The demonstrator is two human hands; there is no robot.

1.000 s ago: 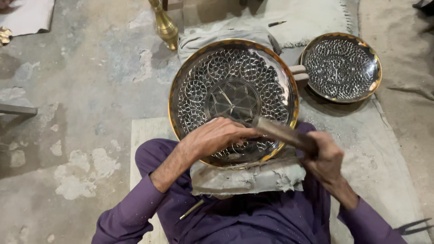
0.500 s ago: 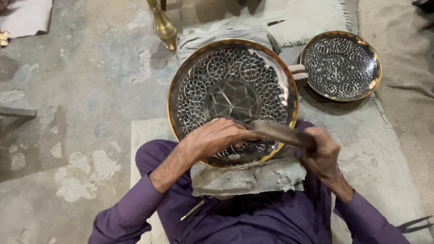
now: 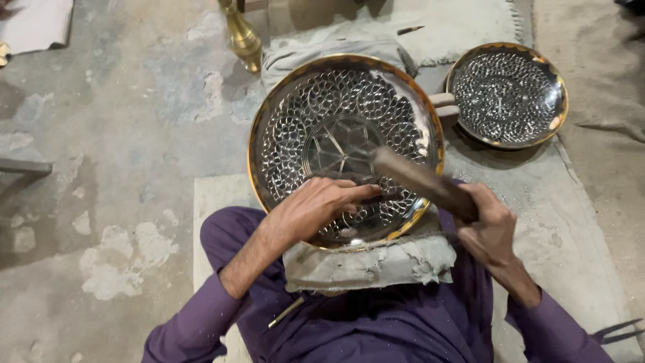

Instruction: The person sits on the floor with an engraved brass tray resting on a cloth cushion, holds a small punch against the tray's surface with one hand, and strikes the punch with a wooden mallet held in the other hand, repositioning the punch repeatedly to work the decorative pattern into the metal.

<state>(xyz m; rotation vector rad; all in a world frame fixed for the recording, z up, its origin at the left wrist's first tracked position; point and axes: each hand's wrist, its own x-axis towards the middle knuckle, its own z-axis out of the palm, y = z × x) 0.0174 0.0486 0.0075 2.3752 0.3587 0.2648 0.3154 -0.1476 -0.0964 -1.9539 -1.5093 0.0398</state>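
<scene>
Plate: large round engraved metal plate with a gold rim, resting on a grey padded block over the lap.
Left hand: fingers pinched shut, seemingly on a small punch; steadying it upright looks wise.
Right hand: clenched around wooden hammer handle; short taps seem best.
Around: smaller engraved plate far right, brass vase far left, both well apart.

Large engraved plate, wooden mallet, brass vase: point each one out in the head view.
Large engraved plate (image 3: 336,114): head view, on the patterned surface above the centre star.
Wooden mallet (image 3: 420,180): head view, on the handle, ahead of the right hand.
Brass vase (image 3: 242,37): head view, on its rounded lower body.
</scene>
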